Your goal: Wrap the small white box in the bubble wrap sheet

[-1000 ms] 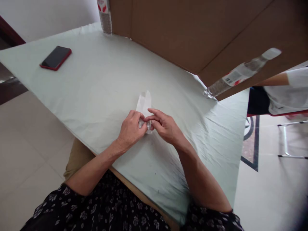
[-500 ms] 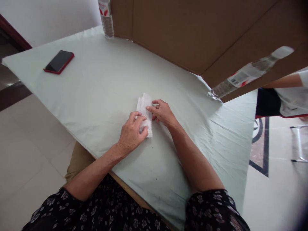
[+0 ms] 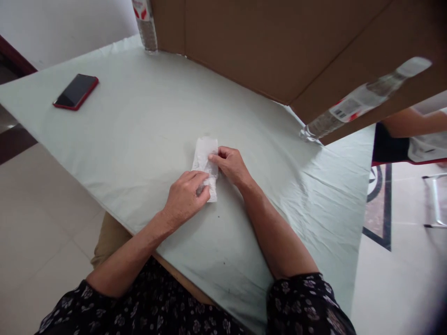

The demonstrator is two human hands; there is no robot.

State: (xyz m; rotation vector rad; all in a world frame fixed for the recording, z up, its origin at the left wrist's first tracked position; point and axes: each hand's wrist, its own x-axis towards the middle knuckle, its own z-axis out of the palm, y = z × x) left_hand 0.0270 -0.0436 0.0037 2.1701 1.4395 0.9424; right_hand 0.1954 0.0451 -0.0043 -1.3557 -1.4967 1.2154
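Observation:
A folded white tissue (image 3: 204, 151) lies on the pale green tablecloth, its upper end pointing away from me. My left hand (image 3: 185, 193) rests over its lower left part, fingers curled and thumb bent towards them, with a bit of tissue between. On the other side my right hand (image 3: 232, 164) pinches the tissue's right edge, thumb on top and fingers underneath. The part of the tissue beneath my left fingers is hidden.
A phone in a red case (image 3: 76, 91) lies at the left of the tablecloth (image 3: 146, 116). A large cardboard panel (image 3: 244, 42) stands at the back, with a plastic bottle (image 3: 145, 30) and another bottle (image 3: 363, 102) against it. Another person's arm (image 3: 414, 123) shows at right.
My right thumb and fingers have closed on the tissue's edge. The tissue's upper part looks wider and flatter, and my left fingers have drawn closer together. The whole view has shifted slightly.

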